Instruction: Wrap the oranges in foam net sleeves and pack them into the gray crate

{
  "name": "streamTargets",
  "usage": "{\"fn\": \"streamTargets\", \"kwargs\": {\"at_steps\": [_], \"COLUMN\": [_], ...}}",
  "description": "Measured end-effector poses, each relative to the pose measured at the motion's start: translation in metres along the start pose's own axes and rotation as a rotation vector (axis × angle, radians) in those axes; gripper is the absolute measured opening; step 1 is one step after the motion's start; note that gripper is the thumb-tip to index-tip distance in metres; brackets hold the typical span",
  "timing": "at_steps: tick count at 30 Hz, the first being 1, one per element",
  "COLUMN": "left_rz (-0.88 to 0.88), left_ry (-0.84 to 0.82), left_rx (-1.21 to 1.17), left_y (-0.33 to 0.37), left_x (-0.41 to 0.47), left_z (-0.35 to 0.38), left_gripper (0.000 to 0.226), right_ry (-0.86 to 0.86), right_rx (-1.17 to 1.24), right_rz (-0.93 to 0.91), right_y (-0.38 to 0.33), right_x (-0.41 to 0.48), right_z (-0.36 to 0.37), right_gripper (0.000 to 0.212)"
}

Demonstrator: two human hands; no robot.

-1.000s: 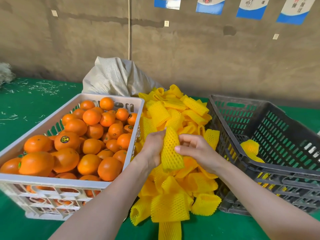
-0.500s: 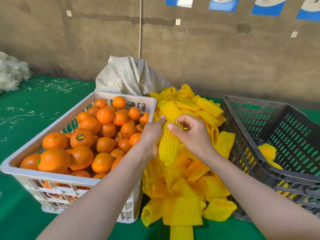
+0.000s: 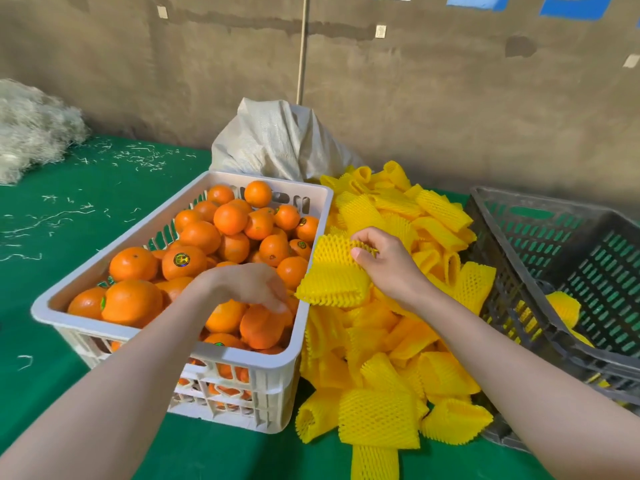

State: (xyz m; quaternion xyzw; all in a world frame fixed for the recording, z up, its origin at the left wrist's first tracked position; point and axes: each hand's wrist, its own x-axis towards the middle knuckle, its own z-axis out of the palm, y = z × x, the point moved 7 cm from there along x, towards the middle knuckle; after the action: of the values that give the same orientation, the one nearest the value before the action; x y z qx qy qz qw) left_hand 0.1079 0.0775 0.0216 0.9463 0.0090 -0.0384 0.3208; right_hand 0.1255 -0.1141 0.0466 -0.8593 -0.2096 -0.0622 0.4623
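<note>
The right grip (image 3: 391, 268) pinched a foam net sleeve (image 3: 332, 277) above the sleeve pile so that it was ready, while the left grip (image 3: 242, 289) curled over an orange (image 3: 261, 327) in the white crate (image 3: 277, 382), probably to lift it, and the gray crate (image 3: 571, 206) waited at the right.

Green table (image 3: 104, 209): sleeves (image 3: 381, 410) heaped at centre, touching a white crate (image 3: 242, 358) at 9 o'clock and a gray crate (image 3: 554, 237) at 3 o'clock. Sack (image 3: 277, 140) at 12 o'clock. Fibre heap (image 3: 31, 133) at 10 o'clock, shreds (image 3: 138, 157) scattered beside it.
</note>
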Motion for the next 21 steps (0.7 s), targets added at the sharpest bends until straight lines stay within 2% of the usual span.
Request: {"fn": "streamTargets", "kwargs": {"at_steps": [1, 3, 4, 5, 8, 10, 11, 14, 16, 18, 21], "left_rz": [-0.012, -0.046, -0.024, -0.007, 0.016, -0.015, -0.024, 0.014, 0.057, 0.077, 0.073], "left_ry": [-0.118, -0.447, -0.509, -0.515, -0.382, -0.258, -0.189, -0.065, -0.067, -0.119, -0.159], "left_rx": [0.114, 0.489, 0.600, 0.620, 0.462, 0.288, 0.108, -0.667, -1.033, -1.216, -1.386], "left_y": [-0.008, -0.033, -0.039, -0.041, -0.039, -0.037, -0.032, -0.001, 0.025, 0.052, 0.085], "left_x": [-0.001, -0.011, -0.015, -0.016, -0.009, -0.003, -0.002, -0.004, -0.007, -0.010, -0.014], "left_z": [0.009, 0.038, 0.048, 0.053, 0.051, 0.036, 0.027, 0.007, 0.007, 0.017, 0.040], "left_gripper": [0.023, 0.059, 0.072, 0.078, 0.078, 0.072, 0.065, 0.056, 0.051, 0.054, 0.061], "right_ry": [-0.007, -0.005, 0.000, 0.003, -0.001, 0.004, 0.004, -0.032, -0.114, -0.221, -0.335], "right_rx": [0.043, 0.130, 0.172, 0.210, 0.328, 0.498, 0.593, 0.730, 0.788, 0.825, 0.828], "right_rz": [0.015, 0.043, 0.059, 0.073, 0.133, 0.213, 0.259, 0.325, 0.330, 0.337, 0.302], "right_y": [0.001, 0.002, 0.003, 0.004, 0.009, 0.014, 0.017, 0.018, 0.015, 0.012, 0.004], "right_x": [0.000, -0.001, -0.002, -0.004, -0.011, -0.016, -0.019, -0.026, -0.031, -0.036, -0.046], "right_z": [0.002, 0.003, 0.003, 0.002, -0.003, -0.007, -0.009, -0.017, -0.019, -0.018, -0.017], "right_gripper": [0.018, 0.021, 0.026, 0.031, 0.037, 0.034, 0.031, 0.019, 0.008, 0.022, 0.025]}}
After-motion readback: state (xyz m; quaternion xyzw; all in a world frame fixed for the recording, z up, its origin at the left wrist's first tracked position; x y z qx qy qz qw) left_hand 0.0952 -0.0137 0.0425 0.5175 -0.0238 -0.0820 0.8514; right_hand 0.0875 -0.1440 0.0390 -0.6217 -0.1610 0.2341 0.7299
